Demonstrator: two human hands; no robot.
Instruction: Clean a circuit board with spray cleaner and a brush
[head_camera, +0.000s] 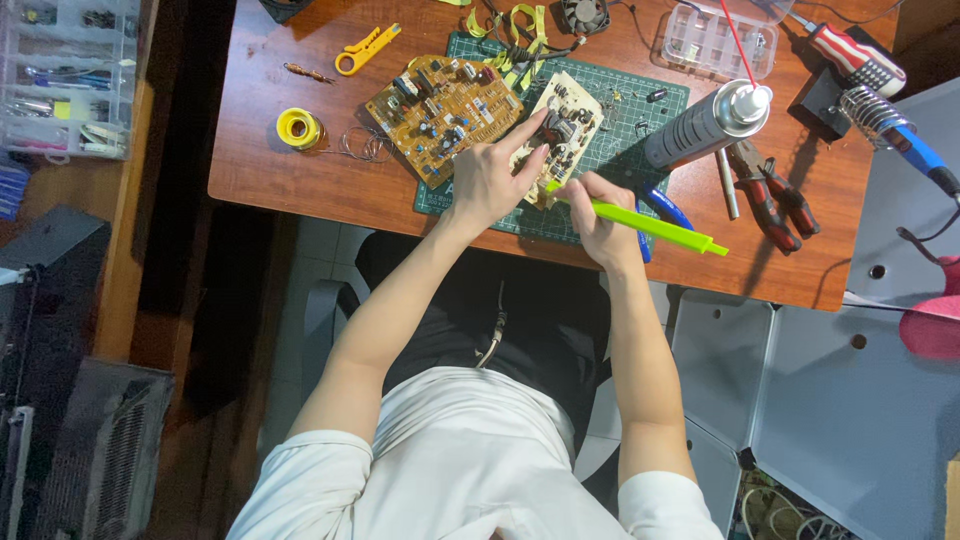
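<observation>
Lying on the green cutting mat (610, 115), a gridded rubbery sheet that is serving as the landmark, are two circuit boards: a pale beige circuit board (562, 128) on the mat's middle, thin, flat and studded with small dark components, and a larger tan-brown circuit board (440, 110) overhanging the mat's left edge, crowded with tiny parts. The left hand (490, 180) is pressing on the beige board at the mat's near edge, fingers spread and forefinger stretching forward over the board's top. The right hand (600, 215) is sitting just right of it, fingers pinching together around one lime-green plastic tool (650, 225), a long, smooth, pen-like rod whose tip is meeting the beige board's near corner and whose tail is pointing away past the mat's near right corner. Both forearms are reaching up from the body, elbows bent and wrists nearly meeting. Right of the mat, one silvery metal spray can (700, 125) with a white cap and thin red straw is lying tilted, and beyond it one pair of red-and-black pliers (775, 190) is resting on the brown wooden desk (290, 180). Left of the mat, one yellow solder spool (298, 127) is sitting, round and glossy, with one yellow wire stripper (365, 48) farther back. Behind the mat's right end, one clear plastic compartment box (715, 42) is standing.
</observation>
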